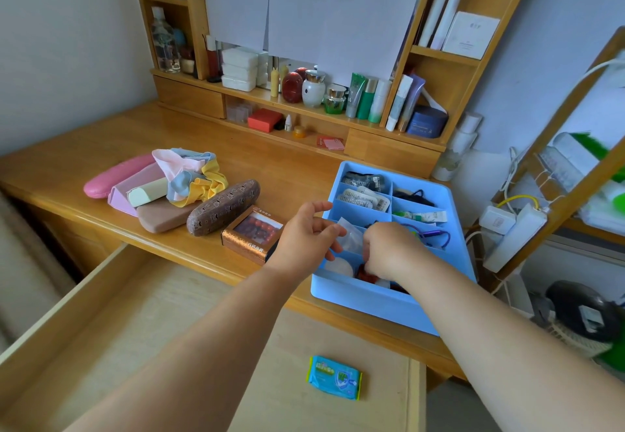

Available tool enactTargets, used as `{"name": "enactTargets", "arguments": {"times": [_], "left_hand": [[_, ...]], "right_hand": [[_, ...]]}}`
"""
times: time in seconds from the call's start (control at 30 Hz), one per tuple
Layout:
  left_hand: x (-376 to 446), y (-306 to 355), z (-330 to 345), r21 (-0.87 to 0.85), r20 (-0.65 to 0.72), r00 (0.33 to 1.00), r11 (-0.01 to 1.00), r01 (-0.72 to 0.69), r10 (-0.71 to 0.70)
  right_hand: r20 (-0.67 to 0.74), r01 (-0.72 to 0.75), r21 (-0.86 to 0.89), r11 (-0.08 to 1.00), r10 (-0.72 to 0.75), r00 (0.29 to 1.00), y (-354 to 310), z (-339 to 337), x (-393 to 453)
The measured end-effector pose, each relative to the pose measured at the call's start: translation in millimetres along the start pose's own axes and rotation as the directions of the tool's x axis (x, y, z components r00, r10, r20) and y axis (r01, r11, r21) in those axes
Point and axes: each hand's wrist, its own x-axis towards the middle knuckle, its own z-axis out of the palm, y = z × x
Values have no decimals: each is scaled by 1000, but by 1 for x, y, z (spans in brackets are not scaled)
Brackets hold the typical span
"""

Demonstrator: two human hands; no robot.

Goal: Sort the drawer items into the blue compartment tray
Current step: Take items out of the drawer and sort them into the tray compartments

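Observation:
The blue compartment tray (378, 299) sits at the desk's right front edge, with packets, cables and tubes in its cells. My left hand (304, 234) is at the tray's left wall, its fingers curled round the edge of a clear plastic bag (350, 239) that stands in a front cell. My right hand (390, 252) reaches down into the tray just right of the bag with curled fingers; the fingertips are hidden. A red item (367, 276) and a white round thing (340, 266) lie in the front cells below the hands. The open drawer (162, 313) holds a blue wipes packet (334, 377).
Left of the tray on the desk lie a copper box of beads (252, 234), a brown patterned case (223, 207), a tan case (162, 217), a pink case (115, 176) and a bundle of cloth (192, 178). Shelves with bottles line the back. Power strips and cables hang at the right.

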Motion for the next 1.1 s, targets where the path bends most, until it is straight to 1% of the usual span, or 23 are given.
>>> {"name": "enactTargets", "arguments": {"times": [0.07,0.17,0.2,0.3,0.37,0.43,0.5,0.57,0.63,0.73,0.8,0.93,1.03,1.1], "left_hand": [[0,0,0,11,-2,1000,1000,-8,8],[-1,1,0,30,-6,1000,999,-14,14],[-1,1,0,31,-8,1000,999,-14,14],[-2,1,0,32,-3,1000,999,-16,16],[-4,0,0,36,0,1000,999,-22,22],[-5,0,0,47,3,1000,999,-26,26],[-5,1,1,59,2,1000,998,-30,30],[-5,2,1,67,1,999,997,-34,34],[-6,2,1,76,2,999,996,-36,36],[-6,1,0,79,6,999,996,-39,39],[-6,0,0,81,8,999,996,-44,43],[-6,-2,0,76,7,999,996,-47,47],[-5,-1,0,83,12,999,996,-45,45],[-6,0,-1,88,11,999,995,-51,51]], "right_hand": [[-25,19,-44,999,-21,999,-3,5,-1],[-26,123,-105,987,-126,992,-3,9,-3],[-10,147,-80,986,-149,989,0,7,-4],[65,176,87,981,-181,981,14,-1,-7],[92,197,124,972,-209,974,24,-5,-10],[83,222,85,971,-228,970,28,-6,-12],[60,245,-16,969,-244,968,25,-5,-13],[46,239,-115,964,-235,971,18,-4,-14],[77,220,-152,964,-211,975,14,-4,-13],[223,224,-100,970,-197,955,19,-11,-13],[283,226,-44,973,-205,937,25,-15,-13],[262,190,113,975,-214,941,35,-14,-9],[266,186,174,967,-228,937,39,-12,-4],[241,181,213,960,-231,943,39,-8,0]]}}
